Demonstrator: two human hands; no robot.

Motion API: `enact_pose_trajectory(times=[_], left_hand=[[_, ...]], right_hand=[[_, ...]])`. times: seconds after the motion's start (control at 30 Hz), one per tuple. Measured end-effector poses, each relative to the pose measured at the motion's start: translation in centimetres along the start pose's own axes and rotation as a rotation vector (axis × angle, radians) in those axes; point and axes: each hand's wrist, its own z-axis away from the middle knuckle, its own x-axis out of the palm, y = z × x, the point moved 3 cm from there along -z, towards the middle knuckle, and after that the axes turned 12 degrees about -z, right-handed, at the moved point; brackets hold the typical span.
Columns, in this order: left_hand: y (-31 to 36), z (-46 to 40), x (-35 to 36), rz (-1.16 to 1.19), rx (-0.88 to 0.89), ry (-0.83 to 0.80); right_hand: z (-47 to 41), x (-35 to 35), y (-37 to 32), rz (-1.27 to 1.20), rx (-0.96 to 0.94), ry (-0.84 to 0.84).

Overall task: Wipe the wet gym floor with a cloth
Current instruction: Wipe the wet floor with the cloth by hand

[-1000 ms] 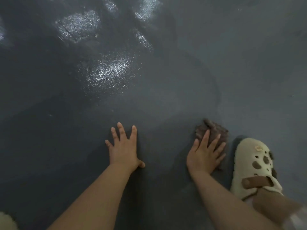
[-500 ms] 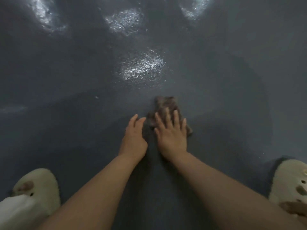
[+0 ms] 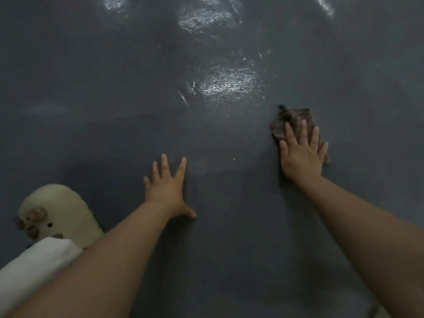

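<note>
You are pressing the cloth [image 3: 292,121] under your flat right hand [image 3: 300,154], left hand [image 3: 166,188] splayed, mid-wipe; the glossy patch [image 3: 226,84] far-left likely needs sweeping next.

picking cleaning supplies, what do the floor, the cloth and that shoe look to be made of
Floor: likely a coated or painted hard surface, dark grey, with glossy wet patches.
Cloth: soft woven or terry-like fabric, brownish, crumpled with frayed edges.
Shoe: seemingly moulded foam or rubber clog, cream, matte, with holes.
</note>
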Motion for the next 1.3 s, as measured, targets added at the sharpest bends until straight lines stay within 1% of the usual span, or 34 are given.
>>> enact_pose_trajectory(times=[0.1, 0.17, 0.27, 0.33, 0.4, 0.47, 0.5, 0.53, 0.57, 0.63, 0.67, 0.7, 0.77, 0.8, 0.83, 0.87, 0.9, 0.97, 1.0, 1.07, 1.1, 1.17, 1.3], left_hand=[[0.3, -0.1, 0.7, 0.045, 0.009, 0.015], [0.3, -0.2, 0.7, 0.06, 0.012, 0.027], [0.1, -0.1, 0.7, 0.057, 0.015, 0.04], [0.1, -0.1, 0.7, 0.064, 0.026, 0.038], [0.2, -0.2, 0.6, 0.069, 0.035, 0.029], [0.2, -0.2, 0.6, 0.073, 0.028, 0.03], [0.2, -0.1, 0.6, 0.073, 0.025, 0.037], [0.2, -0.1, 0.7, 0.076, 0.025, 0.046], [0.1, 0.0, 0.9, 0.082, 0.024, 0.055], [-0.1, 0.1, 1.2, 0.092, 0.022, 0.081], [-0.2, 0.1, 1.4, 0.102, 0.018, 0.098], [-0.3, 0.1, 1.5, 0.112, 0.015, 0.114], [-0.5, 0.3, 1.8, 0.144, 0.012, 0.143], [-0.7, 0.4, 2.0, 0.17, 0.004, 0.157], [-0.8, 0.5, 2.2, 0.197, -0.008, 0.169], [-1.0, 0.7, 2.5, 0.222, -0.024, 0.181], [-1.2, 0.9, 2.9, 0.255, -0.046, 0.2], [-2.1, 1.6, 3.9, 0.402, -0.118, 0.261], [-2.8, 2.2, 4.5, 0.484, -0.188, 0.274], [-4.2, 3.6, 5.9, 0.576, -0.301, 0.224], [-4.6, 4.5, 6.4, 0.574, -0.308, 0.174], [-4.9, 6.0, 6.5, 0.547, -0.275, 0.126], [-4.7, 8.8, 4.1, 0.541, -0.174, 0.122]], right_hand=[[0.8, 1.2, -3.5, -0.061, 0.08, 0.018], [2.4, 2.7, -6.4, -0.044, 0.015, -0.008], [7.2, 5.9, -11.0, -0.013, -0.264, -0.081], [11.2, 7.8, -12.5, 0.05, -0.467, -0.19], [12.6, 8.3, -11.6, 0.137, -0.648, -0.294], [10.8, 7.4, -9.4, 0.224, -0.749, -0.288], [9.4, 6.6, -8.1, 0.237, -0.734, -0.24], [7.9, 5.5, -6.8, 0.219, -0.662, -0.178], [6.5, 4.3, -5.5, 0.18, -0.541, -0.118], [4.6, 2.6, -3.7, 0.086, -0.207, -0.071], [4.3, 2.4, -3.6, 0.046, -0.068, -0.064], [4.2, 2.4, -4.0, 0.003, 0.028, -0.038], [4.8, 3.1, -6.4, -0.092, 0.143, 0.007], [5.3, 3.9, -8.0, -0.119, 0.169, 0.013], [6.1, 4.9, -9.9, -0.119, 0.161, 0.006], [7.3, 6.0, -11.9, -0.102, 0.113, -0.014], [8.6, 7.1, -14.2, -0.083, 0.026, -0.051], [11.3, 9.1, -18.8, -0.067, -0.206, -0.206], [12.3, 9.8, -20.6, -0.056, -0.313, -0.304], [12.7, 9.7, -22.4, -0.02, -0.445, -0.479], [12.3, 9.1, -22.5, -0.03, -0.468, -0.533], [11.6, 7.1, -21.8, -0.092, -0.472, -0.581], [13.5, 2.1, -19.6, -0.189, -0.408, -0.488]])
